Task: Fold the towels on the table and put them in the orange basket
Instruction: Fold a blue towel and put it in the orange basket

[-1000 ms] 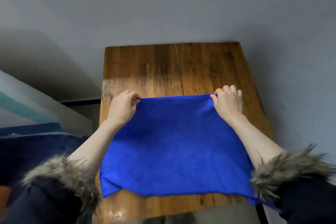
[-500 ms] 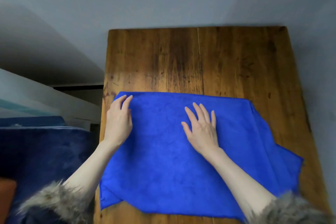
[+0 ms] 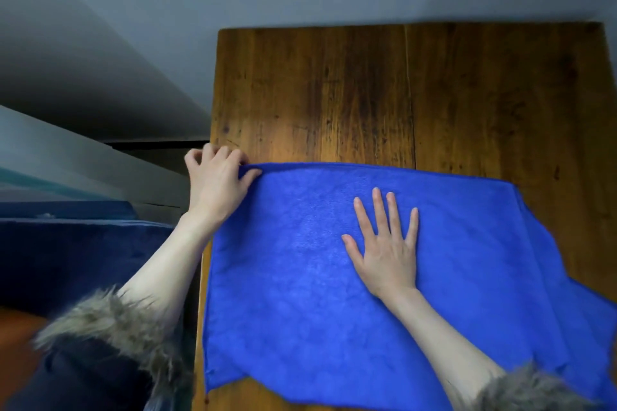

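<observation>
1. Fur cuffs (image 3: pixel 110 320) nearest; could snag the nap when I sweep across.
2. Towel (image 3: pixel 300 277): blue, soft plush, lies flat on table (image 3: pixel 367 93), near edge hanging off, right side rumpled.
3. R hand (image 3: pixel 384 250) flat, fingers spread, pressing mid-towel.
4. L hand (image 3: pixel 217 180) pinches far-left corner. Risk: if I pull w/o R holding, fold goes skewed or the towel slides off.
5. Table: worn wood, smooth, so slippy.
6. Basket not clearly in view.
</observation>
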